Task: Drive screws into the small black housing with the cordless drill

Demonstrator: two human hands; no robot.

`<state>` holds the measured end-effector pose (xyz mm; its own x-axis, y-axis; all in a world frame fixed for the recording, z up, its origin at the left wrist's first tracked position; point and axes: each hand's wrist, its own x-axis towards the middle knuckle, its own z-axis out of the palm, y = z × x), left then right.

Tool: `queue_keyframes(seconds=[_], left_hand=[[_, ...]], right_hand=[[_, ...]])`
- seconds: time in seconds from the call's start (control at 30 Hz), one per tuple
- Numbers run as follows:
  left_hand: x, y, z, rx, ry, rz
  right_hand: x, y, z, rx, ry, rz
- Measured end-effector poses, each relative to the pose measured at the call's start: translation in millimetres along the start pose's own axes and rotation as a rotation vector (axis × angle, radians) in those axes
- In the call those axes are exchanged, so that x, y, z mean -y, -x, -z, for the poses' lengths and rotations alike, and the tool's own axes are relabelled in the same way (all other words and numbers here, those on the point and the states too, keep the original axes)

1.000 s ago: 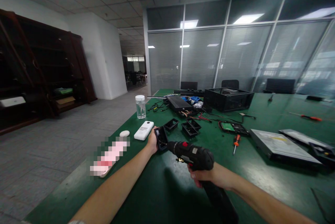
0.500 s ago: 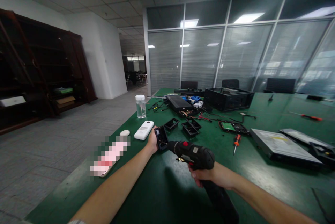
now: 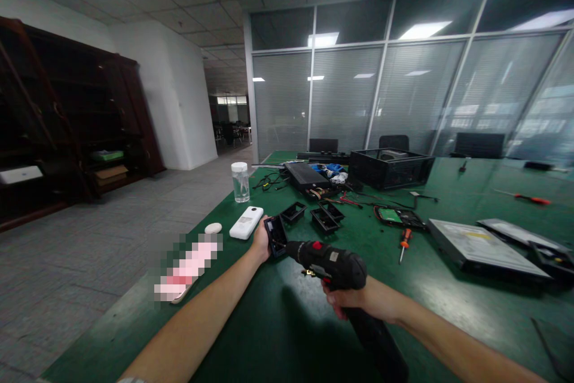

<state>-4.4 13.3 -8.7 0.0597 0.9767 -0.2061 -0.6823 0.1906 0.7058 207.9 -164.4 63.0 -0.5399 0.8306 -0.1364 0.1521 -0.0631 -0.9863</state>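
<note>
My left hand (image 3: 261, 239) grips a small black plastic bracket (image 3: 275, 235) and holds it tilted on edge on the green table (image 3: 269, 335). My right hand (image 3: 359, 301) is wrapped round the handle of a black cordless drill (image 3: 334, 264). The drill's nose points into the open side of the bracket. Two more black brackets (image 3: 293, 212) (image 3: 326, 217) lie just beyond on the table.
A white device (image 3: 246, 222), a small white puck (image 3: 213, 228) and a clear jar (image 3: 240, 182) stand left of my hand. A red-handled screwdriver (image 3: 404, 241), a circuit board (image 3: 397, 217), a flat drive (image 3: 487, 248) and a black open case (image 3: 389, 169) lie to the right and behind.
</note>
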Motion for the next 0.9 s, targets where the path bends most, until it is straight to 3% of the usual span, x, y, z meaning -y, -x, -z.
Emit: queue_keyframes(seconds=[0.7,0.9], left_hand=[[1.2,-3.9,2.6,-0.004,-0.011,-0.024],[2.4,-4.7,3.9,0.046,-0.035,-0.018]], right_hand=[[0.2,-0.1,0.2,0.022,0.011,0.034],[-1.3,-0.6,0.7,0.017,-0.011,0.017]])
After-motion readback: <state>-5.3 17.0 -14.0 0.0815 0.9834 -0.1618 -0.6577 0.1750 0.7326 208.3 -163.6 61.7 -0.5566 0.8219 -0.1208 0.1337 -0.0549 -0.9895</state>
